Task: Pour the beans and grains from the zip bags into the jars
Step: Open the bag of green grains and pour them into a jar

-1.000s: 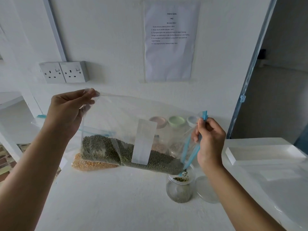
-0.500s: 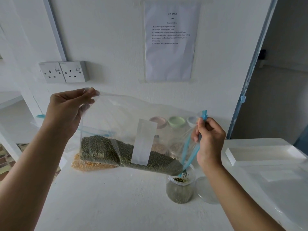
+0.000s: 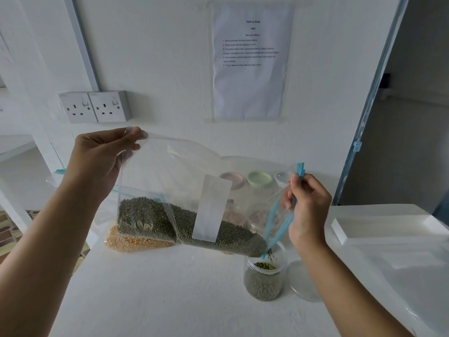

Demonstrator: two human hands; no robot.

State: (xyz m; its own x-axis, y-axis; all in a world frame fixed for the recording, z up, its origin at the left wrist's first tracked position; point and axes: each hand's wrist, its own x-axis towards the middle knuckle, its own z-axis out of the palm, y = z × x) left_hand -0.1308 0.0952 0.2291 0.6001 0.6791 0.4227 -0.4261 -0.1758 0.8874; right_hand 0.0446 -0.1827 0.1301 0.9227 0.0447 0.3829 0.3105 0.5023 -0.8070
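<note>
Above jar (image 3: 264,276), bag (image 3: 184,190) of beans (image 3: 170,222)

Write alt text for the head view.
A clear zip bag of green beans is tilted, beans spilling from its lower corner into an open jar on a table. The left hand pinches its raised corner, the right hand its blue zipper strip.

White wall with double socket (image 3: 94,107), taped printed sheet (image 3: 251,62), white table (image 3: 155,288), dim doorway (image 3: 413,117) right.
</note>
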